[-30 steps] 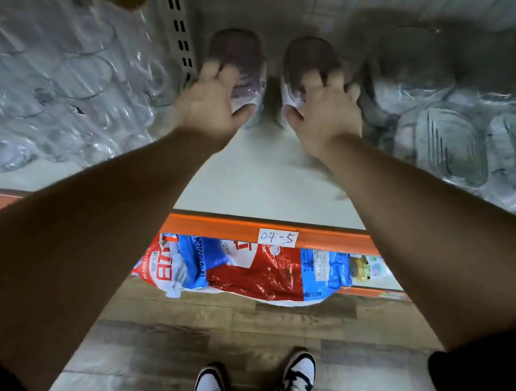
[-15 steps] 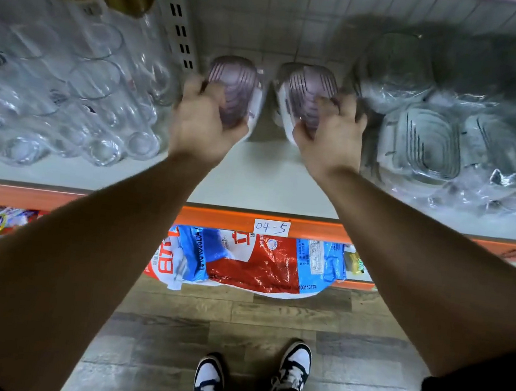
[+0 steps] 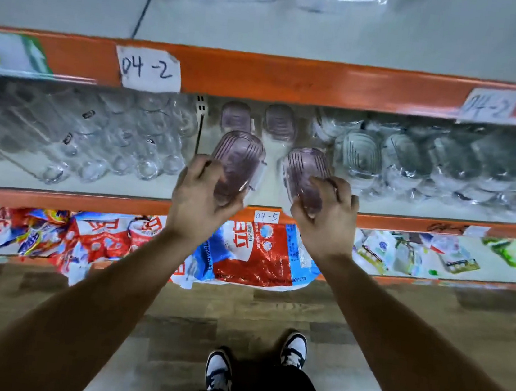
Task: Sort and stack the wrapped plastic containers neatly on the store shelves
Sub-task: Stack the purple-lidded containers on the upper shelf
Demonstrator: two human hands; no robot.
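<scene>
Left hand [image 3: 199,201], right hand [image 3: 323,218], gripping purple containers [image 3: 238,160]

Upper shelf lbl [image 3: 148,68] "04-2" — lower lbl [image 3: 266,217] "04-5".

Orange-fronted shelves [image 3: 297,80] with handwritten paper labels [image 3: 148,68], above a dim wood-plank floor [image 3: 235,316]
</scene>
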